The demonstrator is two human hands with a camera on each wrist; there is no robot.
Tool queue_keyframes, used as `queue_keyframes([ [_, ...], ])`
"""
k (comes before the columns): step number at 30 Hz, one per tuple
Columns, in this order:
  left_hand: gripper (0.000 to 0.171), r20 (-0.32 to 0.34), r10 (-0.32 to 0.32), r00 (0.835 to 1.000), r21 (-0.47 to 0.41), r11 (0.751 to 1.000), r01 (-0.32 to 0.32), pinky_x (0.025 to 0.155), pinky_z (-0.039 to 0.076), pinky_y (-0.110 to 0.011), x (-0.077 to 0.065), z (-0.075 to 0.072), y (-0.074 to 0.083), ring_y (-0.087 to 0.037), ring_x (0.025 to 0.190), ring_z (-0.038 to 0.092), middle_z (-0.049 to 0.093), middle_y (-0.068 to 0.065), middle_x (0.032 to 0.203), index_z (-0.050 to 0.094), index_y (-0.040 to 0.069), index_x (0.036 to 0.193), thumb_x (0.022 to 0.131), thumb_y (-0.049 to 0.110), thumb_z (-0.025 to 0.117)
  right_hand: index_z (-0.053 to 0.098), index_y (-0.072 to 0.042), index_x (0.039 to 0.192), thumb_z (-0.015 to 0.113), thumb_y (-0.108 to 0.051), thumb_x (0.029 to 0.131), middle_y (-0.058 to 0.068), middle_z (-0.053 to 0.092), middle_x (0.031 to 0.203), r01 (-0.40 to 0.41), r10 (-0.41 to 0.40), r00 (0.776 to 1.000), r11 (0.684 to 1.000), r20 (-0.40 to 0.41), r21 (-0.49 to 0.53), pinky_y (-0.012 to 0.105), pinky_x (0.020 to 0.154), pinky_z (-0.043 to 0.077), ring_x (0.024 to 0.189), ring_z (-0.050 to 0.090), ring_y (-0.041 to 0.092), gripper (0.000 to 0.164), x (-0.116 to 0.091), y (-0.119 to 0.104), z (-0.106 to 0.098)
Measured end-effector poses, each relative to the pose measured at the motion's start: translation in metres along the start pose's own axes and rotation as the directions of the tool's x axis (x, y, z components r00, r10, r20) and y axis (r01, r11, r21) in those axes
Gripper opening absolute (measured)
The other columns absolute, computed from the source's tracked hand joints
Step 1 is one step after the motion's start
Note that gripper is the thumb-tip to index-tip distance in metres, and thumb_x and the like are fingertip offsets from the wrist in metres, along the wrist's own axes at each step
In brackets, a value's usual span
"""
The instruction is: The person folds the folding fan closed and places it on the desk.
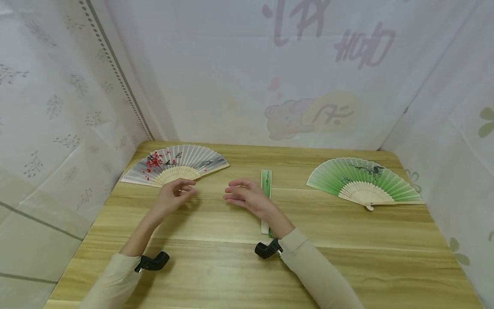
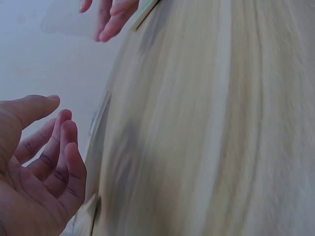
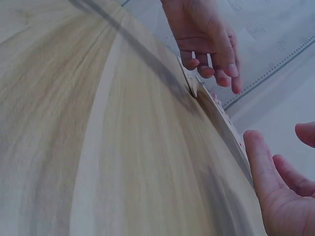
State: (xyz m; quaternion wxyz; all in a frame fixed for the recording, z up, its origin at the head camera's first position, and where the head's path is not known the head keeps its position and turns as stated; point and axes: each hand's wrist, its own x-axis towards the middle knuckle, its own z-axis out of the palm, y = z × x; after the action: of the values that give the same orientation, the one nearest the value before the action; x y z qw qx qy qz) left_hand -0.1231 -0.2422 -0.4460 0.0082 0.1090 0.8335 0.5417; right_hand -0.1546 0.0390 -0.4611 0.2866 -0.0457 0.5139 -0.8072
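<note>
My left hand [image 1: 173,198] hovers above the table just in front of a spread folding fan [image 1: 178,165], grey and white with red blossoms. Its fingers are loosely bent around nothing, as the left wrist view of the same hand [image 2: 47,172] shows. Facing it, my right hand [image 1: 248,198] is also raised, with relaxed fingers and nothing in them. Behind the right hand and wrist lies a folded green fan [image 1: 266,182], partly covered by them; its pale lower end shows below the wrist. Farther right, a green fan [image 1: 364,180] lies spread out.
The wooden table [image 1: 216,266] reaches back to a white printed curtain [image 1: 216,77], with more cloth on the left and right sides. A black wrist camera [image 1: 154,261] sits on the left cuff, another black camera [image 1: 268,249] on the right.
</note>
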Motion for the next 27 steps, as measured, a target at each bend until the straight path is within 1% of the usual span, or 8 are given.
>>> queue_keyframes([
  [5, 0.035, -0.009, -0.050, 0.999, -0.052, 0.997, 0.049, 0.063, 0.059, -0.039, -0.012, -0.013, -0.009, -0.033, 0.082, 0.070, 0.065, -0.032, 0.106, 0.057, -0.013, 0.127, 0.098, 0.003, 0.068, 0.041, 0.017, 0.140, 0.052, 0.003, 0.104, 0.038, 0.051, 0.134, -0.023, 0.023, 1.000, 1.000, 0.006, -0.002, 0.043, 0.097, 0.050, 0.105, 0.068, 0.032, 0.040, 0.001, 0.005, 0.007],
  [9, 0.036, -0.031, -0.071, 0.997, -0.064, 0.996, 0.069, 0.063, 0.059, -0.039, -0.018, -0.023, -0.015, -0.030, 0.081, 0.071, 0.064, -0.034, 0.109, 0.056, -0.012, 0.129, 0.099, 0.004, 0.067, 0.042, 0.017, 0.140, 0.053, 0.004, 0.103, 0.040, 0.049, 0.135, -0.034, 0.034, 0.999, 0.999, -0.003, 0.011, 0.042, 0.096, 0.051, 0.106, 0.067, 0.033, 0.040, 0.004, 0.010, 0.011],
  [14, 0.038, -0.067, -0.085, 0.994, -0.056, 0.995, 0.081, 0.065, 0.059, -0.038, -0.022, -0.038, -0.023, -0.026, 0.083, 0.071, 0.063, -0.036, 0.114, 0.055, -0.013, 0.131, 0.100, 0.007, 0.066, 0.043, 0.017, 0.139, 0.053, 0.006, 0.103, 0.039, 0.050, 0.134, -0.047, 0.048, 0.999, 0.998, -0.025, 0.047, 0.041, 0.096, 0.051, 0.111, 0.065, 0.038, 0.039, 0.006, 0.016, 0.015],
  [16, 0.039, -0.085, -0.091, 0.992, -0.048, 0.995, 0.087, 0.065, 0.059, -0.036, -0.024, -0.046, -0.027, -0.023, 0.083, 0.071, 0.064, -0.033, 0.113, 0.054, -0.013, 0.131, 0.100, 0.008, 0.067, 0.042, 0.017, 0.139, 0.052, 0.006, 0.103, 0.039, 0.050, 0.135, -0.047, 0.049, 0.998, 0.997, -0.026, 0.057, 0.041, 0.097, 0.051, 0.114, 0.063, 0.040, 0.039, 0.007, 0.017, 0.016],
  [18, 0.038, -0.105, -0.106, 0.989, -0.061, 0.993, 0.100, 0.065, 0.059, -0.036, -0.026, -0.053, -0.030, -0.022, 0.081, 0.071, 0.067, -0.025, 0.110, 0.055, -0.011, 0.131, 0.100, 0.008, 0.067, 0.041, 0.017, 0.141, 0.050, 0.005, 0.104, 0.039, 0.048, 0.136, -0.046, 0.047, 0.999, 0.997, -0.020, 0.058, 0.041, 0.097, 0.050, 0.116, 0.061, 0.042, 0.040, 0.008, 0.017, 0.018],
  [23, 0.027, -0.150, -0.150, 0.977, -0.134, 0.982, 0.130, 0.066, 0.058, -0.032, -0.028, -0.069, -0.039, -0.020, 0.076, 0.071, 0.072, -0.004, 0.103, 0.063, 0.002, 0.125, 0.099, 0.006, 0.067, 0.038, 0.018, 0.142, 0.052, 0.006, 0.103, 0.040, 0.048, 0.136, -0.058, 0.059, 0.998, 0.996, -0.013, 0.073, 0.042, 0.097, 0.050, 0.116, 0.062, 0.043, 0.043, 0.010, 0.018, 0.021],
  [27, 0.022, -0.175, -0.160, 0.972, -0.158, 0.978, 0.132, 0.065, 0.058, -0.029, -0.030, -0.080, -0.044, -0.016, 0.077, 0.071, 0.073, 0.004, 0.100, 0.066, 0.012, 0.120, 0.099, 0.005, 0.067, 0.038, 0.017, 0.141, 0.054, 0.006, 0.102, 0.040, 0.050, 0.134, -0.076, 0.078, 0.997, 0.993, -0.022, 0.087, 0.042, 0.097, 0.050, 0.114, 0.063, 0.042, 0.044, 0.011, 0.019, 0.024],
])
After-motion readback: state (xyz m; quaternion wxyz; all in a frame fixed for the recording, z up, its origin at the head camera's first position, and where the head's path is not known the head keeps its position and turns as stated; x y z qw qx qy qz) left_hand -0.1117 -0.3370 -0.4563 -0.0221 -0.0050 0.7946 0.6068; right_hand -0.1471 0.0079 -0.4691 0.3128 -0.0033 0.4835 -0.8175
